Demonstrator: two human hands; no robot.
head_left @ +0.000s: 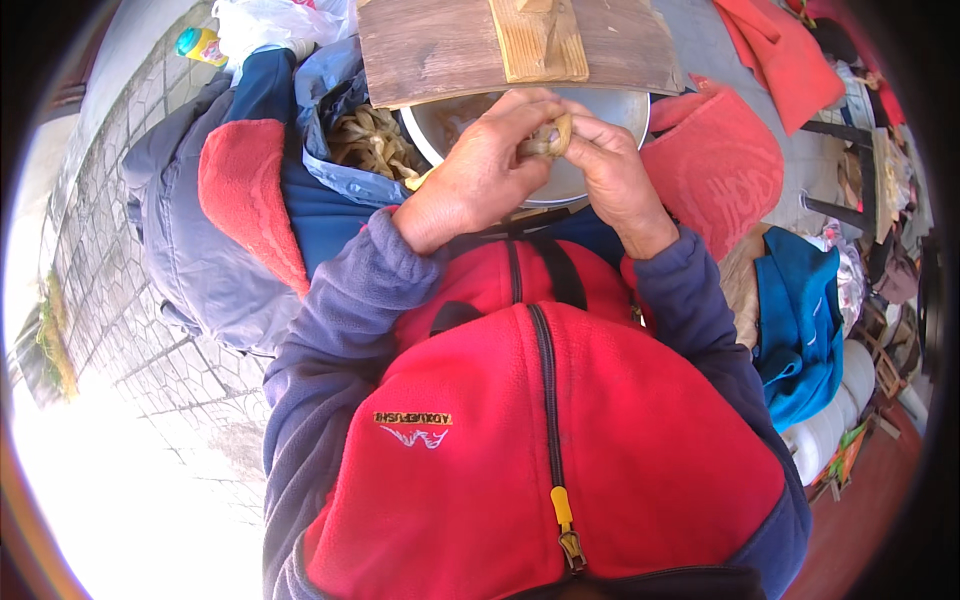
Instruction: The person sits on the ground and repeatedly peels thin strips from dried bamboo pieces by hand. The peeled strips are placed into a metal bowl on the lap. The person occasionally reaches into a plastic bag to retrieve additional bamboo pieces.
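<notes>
Both hands meet over a white basin with a dark rim (559, 187), near the edge of a wooden board. Between them is a small bundle of yellowish-brown, strip-like material (553, 138). My left hand (487, 161) curls its fingers around the bundle from the left. From the right, my right hand (611, 161) pinches the same bundle with thumb and fingers. A blue plastic bag (349, 176) beside the basin holds a heap of similar pale brown strips (375, 142). What the strips are made of I cannot tell.
The wooden board (427, 60), with a lighter block (536, 45) on it, covers the basin's far side. Red cloths (247, 187) lie left and right of the basin. A white plastic bag (277, 26) and a yellow container with a teal lid (201, 46) are at upper left; a blue garment (799, 322) lies at right.
</notes>
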